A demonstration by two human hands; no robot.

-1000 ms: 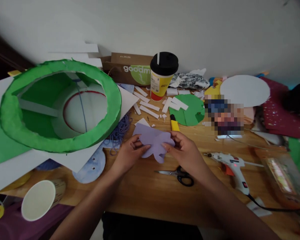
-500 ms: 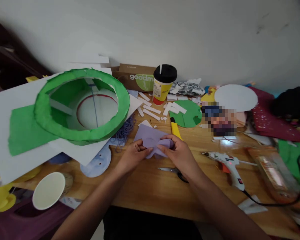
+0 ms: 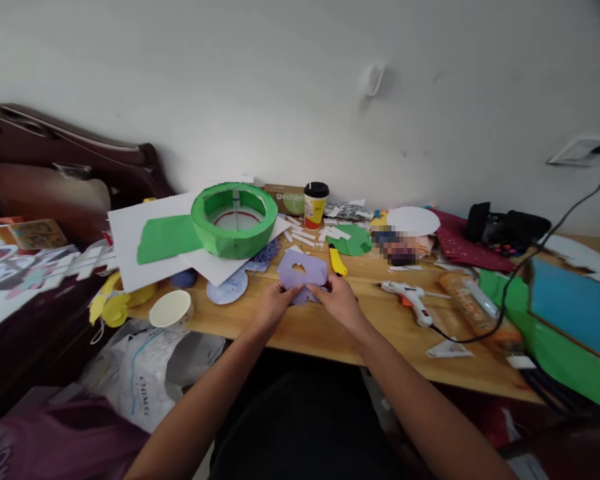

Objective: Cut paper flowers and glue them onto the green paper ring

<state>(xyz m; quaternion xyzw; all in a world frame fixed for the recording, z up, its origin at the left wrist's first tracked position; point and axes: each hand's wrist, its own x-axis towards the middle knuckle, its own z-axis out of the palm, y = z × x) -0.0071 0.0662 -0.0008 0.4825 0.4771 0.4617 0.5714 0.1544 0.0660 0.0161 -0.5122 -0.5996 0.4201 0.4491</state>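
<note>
Both hands pinch a piece of purple paper (image 3: 315,268) by its near edge, above the wooden table. My left hand (image 3: 275,303) has thumb and fingers closed on its left side; my right hand (image 3: 337,298) grips the right side. A hole with a curved outline shows in the middle of the paper, with the wood visible through it. Just beyond my right hand lies a yellow box cutter (image 3: 337,260). The scissors seen earlier are hidden behind my right hand and wrist.
A green paper-covered ring (image 3: 260,241) stands on white board at the left. A lidded cup (image 3: 315,207) and white paper strips are behind the hands. At the right lies a glue gun (image 3: 407,293) with its cord (image 3: 505,293). A paper cup (image 3: 171,310) sits near the front edge.
The purple paper has gone from folded over between the fingers to opened out, showing its hole. My view has pulled back, so more of the table and wall appears.
</note>
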